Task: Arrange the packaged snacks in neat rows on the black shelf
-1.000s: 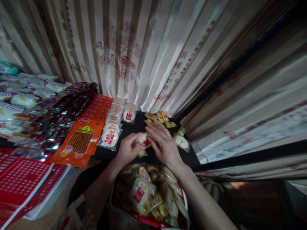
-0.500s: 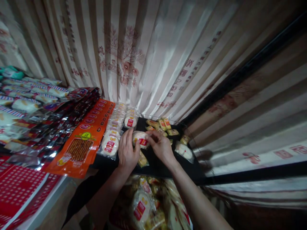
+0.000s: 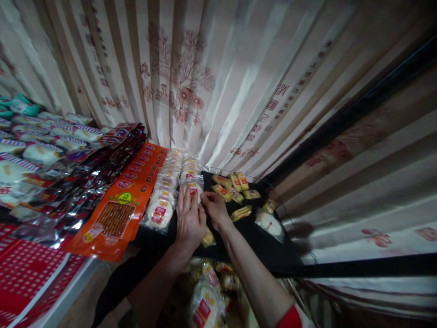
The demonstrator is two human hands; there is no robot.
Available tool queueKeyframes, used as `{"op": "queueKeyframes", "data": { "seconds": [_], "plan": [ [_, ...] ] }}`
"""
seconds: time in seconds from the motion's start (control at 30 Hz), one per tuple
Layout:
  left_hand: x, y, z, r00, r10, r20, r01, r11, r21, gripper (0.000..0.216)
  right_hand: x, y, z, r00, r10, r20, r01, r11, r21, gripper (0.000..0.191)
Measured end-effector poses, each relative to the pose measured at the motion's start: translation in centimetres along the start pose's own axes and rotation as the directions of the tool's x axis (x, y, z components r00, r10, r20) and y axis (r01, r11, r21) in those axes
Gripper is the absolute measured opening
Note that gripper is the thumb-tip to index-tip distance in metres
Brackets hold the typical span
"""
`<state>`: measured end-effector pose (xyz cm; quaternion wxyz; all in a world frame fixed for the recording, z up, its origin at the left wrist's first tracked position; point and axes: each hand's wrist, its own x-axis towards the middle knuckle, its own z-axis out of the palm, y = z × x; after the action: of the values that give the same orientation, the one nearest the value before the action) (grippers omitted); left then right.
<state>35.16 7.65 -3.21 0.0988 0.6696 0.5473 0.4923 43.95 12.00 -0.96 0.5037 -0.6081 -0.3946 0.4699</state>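
Observation:
A clear packet with a round white cracker and a red label (image 3: 193,187) lies at the front of a short row of like packets (image 3: 190,169) on a black surface (image 3: 246,239). My left hand (image 3: 190,221) rests over its near part with fingers stretched out flat, hiding some of it. At the packet's right edge, my right hand (image 3: 214,208) has thumb and fingers pinched together; the gripped edge is mostly hidden. To the left runs a longer row of the same white cracker packets (image 3: 160,212). A small yellow packet (image 3: 207,238) is partly covered by my left hand.
Small yellow packets (image 3: 235,195) and another white packet (image 3: 269,224) lie to the right. Orange snack bags (image 3: 118,205) and dark shiny packets (image 3: 102,168) fill the left. A red basket (image 3: 30,273) stands below them. Pleated curtains (image 3: 225,91) and a dark bar (image 3: 341,114) border the surface.
The cracker packet has moved from between my hands to the front of the short row. My left hand has flattened over it; my right hand has come closer in beside it.

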Motion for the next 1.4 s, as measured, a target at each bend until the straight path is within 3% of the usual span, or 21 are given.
{"op": "queueKeyframes", "data": {
  "seconds": [0.1, 0.23, 0.63, 1.1, 1.27, 1.4],
  "plan": [
    [0.2, -0.5, 0.7, 0.998, -0.052, 0.041, 0.050, 0.998, 0.041, 0.049, 1.1, 0.6, 0.6, 0.998, 0.016, -0.062, -0.018, 0.999, -0.032, 0.017],
    [0.5, -1.0, 1.5, 0.989, -0.088, 0.115, 0.083, 0.996, 0.043, 0.052, 2.5, 1.4, 0.9, 0.997, -0.018, -0.075, -0.001, 0.969, -0.248, 0.013],
    [1.0, -2.1, 2.8, 0.962, -0.155, 0.226, 0.162, 0.987, -0.012, 0.057, 3.1, 0.8, 1.7, 0.997, -0.053, -0.058, -0.006, 0.684, -0.730, 0.026],
    [1.6, -2.9, 3.0, 0.965, -0.119, 0.234, 0.103, 0.992, 0.079, 0.055, 3.1, 0.9, 1.7, 0.994, -0.100, -0.045, 0.024, 0.601, -0.799, 0.021],
    [1.5, -3.2, 3.0, 0.971, -0.102, 0.218, 0.084, 0.992, 0.092, 0.053, 3.3, 1.6, 1.3, 0.992, -0.122, -0.034, 0.063, 0.707, -0.704, 0.020],
    [1.4, -3.3, 3.0, 0.971, -0.070, 0.230, 0.048, 0.994, 0.101, 0.049, 1.7, 2.2, -0.3, 0.963, -0.269, -0.021, 0.211, 0.798, -0.564, 0.026]
  ]
}}
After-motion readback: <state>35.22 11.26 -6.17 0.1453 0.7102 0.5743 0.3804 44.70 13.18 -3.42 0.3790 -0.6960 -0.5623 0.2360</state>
